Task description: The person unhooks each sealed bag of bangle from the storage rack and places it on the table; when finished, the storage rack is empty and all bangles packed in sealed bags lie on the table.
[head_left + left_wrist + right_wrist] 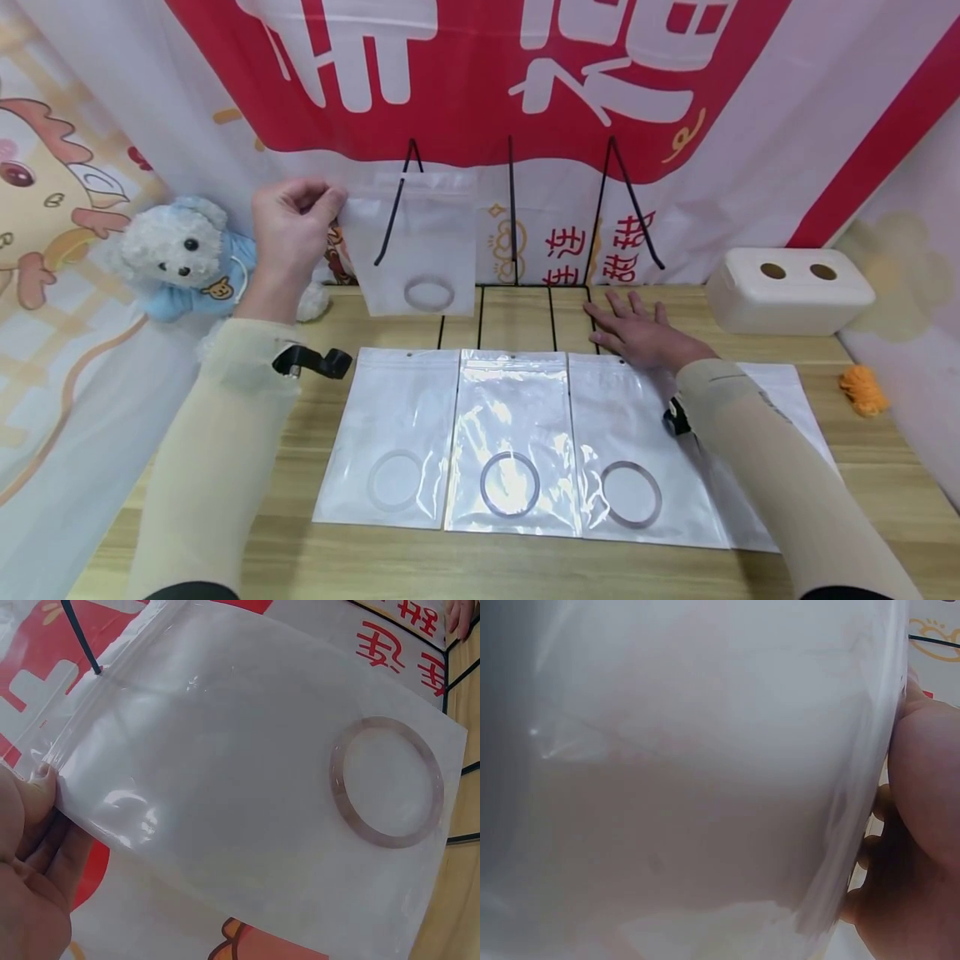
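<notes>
My left hand (292, 225) pinches the upper left edge of a clear zip bag (420, 225). A black prong of the wire rack (513, 208) meets the bag near its zip strip. Low in this bag lies a pale pinkish bangle (339, 780). My right hand (641, 333), fingers spread, rests by the rack's base wires, over the top of a flat zip bag (630, 408) with a bangle. Left of that lie two more bags (513, 400) with bangles. A fourth bag (783, 400) is partly hidden by the right forearm. Blurred plastic (705, 787) fills most of the right wrist view.
A white plush bear (176, 242) in blue sits at the left. At the right stand a white box (791, 292) with two holes and an orange yarn bundle (864, 390). A printed red and white cloth (465, 125) hangs behind the rack on the wooden table (360, 558).
</notes>
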### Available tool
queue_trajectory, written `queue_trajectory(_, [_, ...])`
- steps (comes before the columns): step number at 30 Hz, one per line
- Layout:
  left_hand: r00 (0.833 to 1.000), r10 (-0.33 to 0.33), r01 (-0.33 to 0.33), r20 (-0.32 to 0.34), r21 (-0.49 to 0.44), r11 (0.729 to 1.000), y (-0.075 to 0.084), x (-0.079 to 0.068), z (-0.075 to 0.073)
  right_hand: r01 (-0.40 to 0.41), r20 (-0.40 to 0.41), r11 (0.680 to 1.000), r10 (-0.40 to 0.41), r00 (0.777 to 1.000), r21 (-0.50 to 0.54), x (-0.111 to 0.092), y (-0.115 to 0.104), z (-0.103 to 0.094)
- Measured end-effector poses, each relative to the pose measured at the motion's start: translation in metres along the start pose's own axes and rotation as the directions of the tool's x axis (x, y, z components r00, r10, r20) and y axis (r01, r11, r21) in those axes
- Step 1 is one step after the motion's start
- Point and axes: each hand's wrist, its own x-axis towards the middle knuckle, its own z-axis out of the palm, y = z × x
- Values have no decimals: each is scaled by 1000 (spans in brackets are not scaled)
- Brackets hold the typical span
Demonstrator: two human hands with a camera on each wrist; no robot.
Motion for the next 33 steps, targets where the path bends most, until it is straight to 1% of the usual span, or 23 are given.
queue_trajectory(2, [1000, 3, -3, 2, -2, 1000, 0, -3, -2, 2, -2, 1000, -2, 1000, 1, 0, 0, 0])
queue_trajectory(9, [999, 42, -43, -5, -29, 999, -1, -11, -7, 1, -7, 1000, -1, 1000, 1, 1, 2, 1])
queue_trajectory(13, [1000, 20, -20, -4, -30, 999, -1, -15, -10, -1, -5, 1000, 1, 1000, 9, 0, 1, 1])
queue_trajectory(17, [1000, 21, -21, -3, -24, 1000, -2, -19, -14, -3, -5, 1000, 3, 1000, 19, -1, 0, 0])
queue_trajectory(20, [1000, 30, -30, 3, -42, 999, -3, -23, -15, -1, -4, 1000, 2, 1000, 16, 0, 0, 0])
queue_trajectory(25, [1000, 28, -28, 4, -75, 997, -5, -28, -17, 0, -4, 1000, 0, 1000, 10, 0, 0, 1])
queue_trajectory(28, [999, 37, -37, -1, -125, 991, -7, -29, -19, 4, -6, 1000, -3, 1000, 9, 0, 0, 1])
queue_trajectory(31, [999, 49, -47, 5, -200, 979, -10, -31, -20, 8, -8, 1000, -8, 1000, 9, 1, 1, 2])
queue_trajectory(33, [998, 57, -53, 13, -229, 972, -11, -33, -20, 10, -9, 1000, -9, 1000, 9, 1, 2, 2])
